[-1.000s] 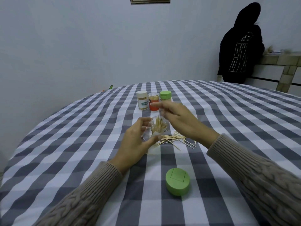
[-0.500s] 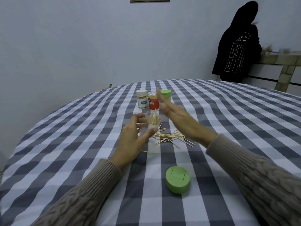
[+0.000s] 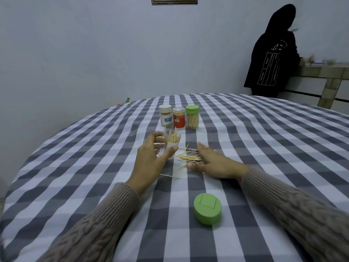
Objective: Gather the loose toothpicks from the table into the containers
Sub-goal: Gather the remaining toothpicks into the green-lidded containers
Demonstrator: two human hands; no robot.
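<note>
My left hand (image 3: pixel 151 157) grips a clear open container (image 3: pixel 171 141) with toothpicks standing in it, near the table's middle. Just right of it a small pile of loose toothpicks (image 3: pixel 188 157) lies on the checked cloth. My right hand (image 3: pixel 215 162) lies low over the pile's right side, fingers stretched toward the picks and touching them. One stray toothpick (image 3: pixel 168 175) lies nearer me, below my left hand.
Three closed toothpick jars stand in a row behind: a white-lidded jar (image 3: pixel 165 115), a red jar (image 3: pixel 178 117) and a green-lidded jar (image 3: pixel 192 117). A loose green lid (image 3: pixel 207 208) lies near the front. A person in a black hoodie (image 3: pixel 272 53) stands at the back right.
My right hand has dropped from above the clear container down onto the pile of loose toothpicks. My left hand keeps hold of the container.
</note>
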